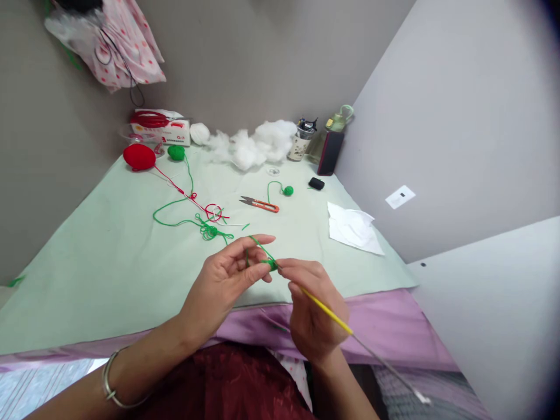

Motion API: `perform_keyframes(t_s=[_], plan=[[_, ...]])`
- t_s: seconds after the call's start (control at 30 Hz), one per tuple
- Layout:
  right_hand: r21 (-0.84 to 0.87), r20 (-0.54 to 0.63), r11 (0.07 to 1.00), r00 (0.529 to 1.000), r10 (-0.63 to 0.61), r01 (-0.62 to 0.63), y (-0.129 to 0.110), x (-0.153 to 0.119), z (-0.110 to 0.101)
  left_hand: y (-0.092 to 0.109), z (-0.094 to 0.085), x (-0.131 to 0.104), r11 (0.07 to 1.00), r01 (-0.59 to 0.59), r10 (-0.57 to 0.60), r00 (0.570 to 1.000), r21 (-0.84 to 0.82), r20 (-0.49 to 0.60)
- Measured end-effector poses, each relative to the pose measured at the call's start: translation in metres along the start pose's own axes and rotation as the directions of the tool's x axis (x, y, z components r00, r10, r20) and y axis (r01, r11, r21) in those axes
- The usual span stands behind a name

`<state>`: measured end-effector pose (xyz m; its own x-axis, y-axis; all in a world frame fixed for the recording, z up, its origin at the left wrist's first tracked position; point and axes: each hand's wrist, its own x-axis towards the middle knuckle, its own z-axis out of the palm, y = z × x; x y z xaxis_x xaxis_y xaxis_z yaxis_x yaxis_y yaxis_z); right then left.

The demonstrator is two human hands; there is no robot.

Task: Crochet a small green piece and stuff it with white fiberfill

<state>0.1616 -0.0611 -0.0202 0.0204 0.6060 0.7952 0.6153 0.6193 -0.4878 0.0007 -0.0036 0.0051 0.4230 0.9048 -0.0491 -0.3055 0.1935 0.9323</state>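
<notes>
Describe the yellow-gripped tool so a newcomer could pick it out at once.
Start at the near edge of the pale green tabletop, where the left hand pinches a small green yarn piece. Close beside it, the right hand holds the tool, whose thin metal shaft slants to the picture's lower right. Its yellow grip sets it apart from the orange-handled snips lying beyond the hands.

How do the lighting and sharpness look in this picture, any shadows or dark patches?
Head view: soft light on the tablecloth, only faint shadows; head view: dark rounded patch at the upper right edge, beyond the pale wall; head view: the scissors show clearly enough, but stitches in the green yarn piece are too small to tell.
</notes>
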Motion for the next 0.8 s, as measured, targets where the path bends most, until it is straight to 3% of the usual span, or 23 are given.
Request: perform_keyframes(t_s=[0.1,0.17,0.27,0.37,0.43,0.53,0.6,0.67,0.73,0.8], plan=[[-0.233,0.011,0.963,0.991,-0.136,0.134,0.004,-0.004,0.004,-0.001,0.002,0.001,0.985,0.081,-0.077,0.997,-0.153,0.030],[-0.271,-0.010,0.952,0.988,-0.151,0.143,0.006,-0.005,0.005,0.000,0.002,0.003,0.939,0.213,-0.196,0.977,-0.268,0.088],[0.003,-0.121,0.998,0.991,0.059,-0.059,0.004,0.001,0.005,0.003,-0.001,0.006,0.872,0.326,-0.296,0.945,-0.366,0.137],[0.361,-0.140,0.896,0.936,0.324,-0.257,0.000,0.011,0.004,0.005,-0.003,0.005,0.909,0.254,-0.234,0.967,-0.331,0.100],[0.435,-0.084,0.846,0.922,0.377,-0.307,-0.002,0.016,0.005,0.004,-0.002,0.003,0.950,0.198,-0.180,0.979,-0.241,0.094],[0.341,-0.045,0.889,0.939,0.342,-0.307,-0.003,0.014,0.008,0.001,0.001,0.001,0.985,0.098,-0.092,0.995,-0.142,0.044],[0.171,-0.062,0.960,0.970,0.235,-0.222,-0.001,0.008,0.010,-0.002,0.003,0.002,0.987,0.071,-0.070,0.998,-0.141,0.006],[-0.044,-0.068,0.997,0.996,0.060,-0.063,0.001,0.003,0.011,-0.004,0.003,0.004,0.974,0.127,-0.125,0.992,-0.187,0.027],[-0.145,-0.061,0.989,0.997,-0.046,0.037,0.004,0.001,0.010,-0.004,0.002,0.007,0.936,0.233,-0.217,0.972,-0.263,0.088],[-0.043,-0.103,0.997,0.993,0.052,-0.057,0.005,0.004,0.007,-0.004,-0.001,0.009,0.894,0.296,-0.268,0.955,-0.337,0.128]])
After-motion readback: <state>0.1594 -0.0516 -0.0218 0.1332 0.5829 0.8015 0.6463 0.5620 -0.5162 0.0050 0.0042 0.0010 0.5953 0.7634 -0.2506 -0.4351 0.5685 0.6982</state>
